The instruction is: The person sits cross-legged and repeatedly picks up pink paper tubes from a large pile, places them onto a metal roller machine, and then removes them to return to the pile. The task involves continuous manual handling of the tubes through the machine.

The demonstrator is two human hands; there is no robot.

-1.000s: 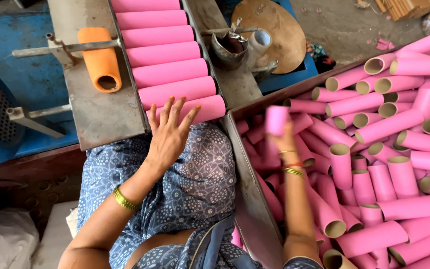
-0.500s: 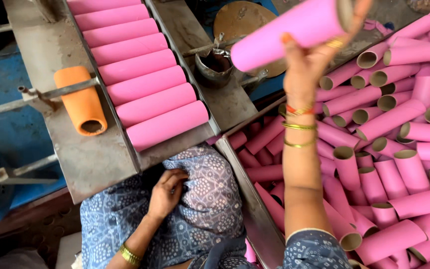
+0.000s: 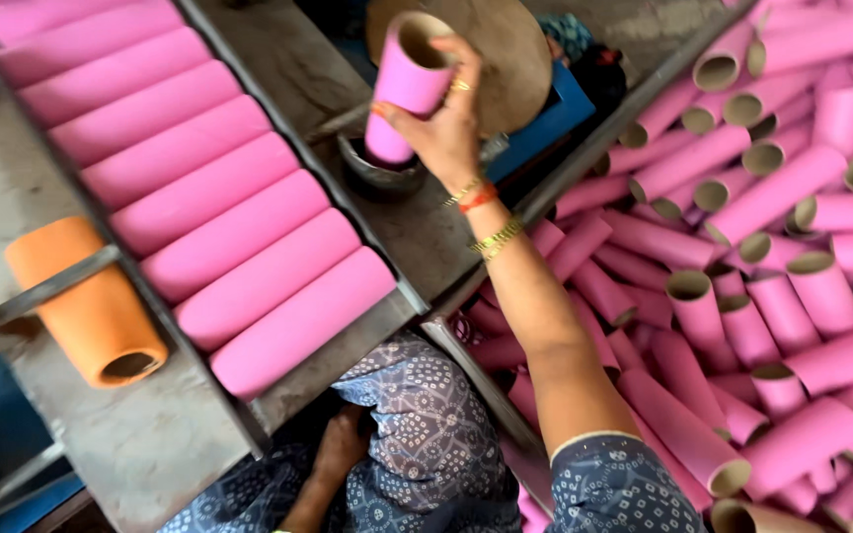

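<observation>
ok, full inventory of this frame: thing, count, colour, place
held tube: one, pink, cardboard-brown inside, upright, lower end in the small bowl
small bowl: one, dark metal, on the grey bench
round disc: one, brown, behind the held tube
row of tubes: about seven, pink, lying side by side in the tray at left
orange tube: one, under a metal bar, left of the row
loose tubes: many, pink, piled in the bin at right
bench: grey metal
lap cloth: blue, dotted
right hand: grips the held tube, bangles on wrist
left hand: rests on lap
</observation>
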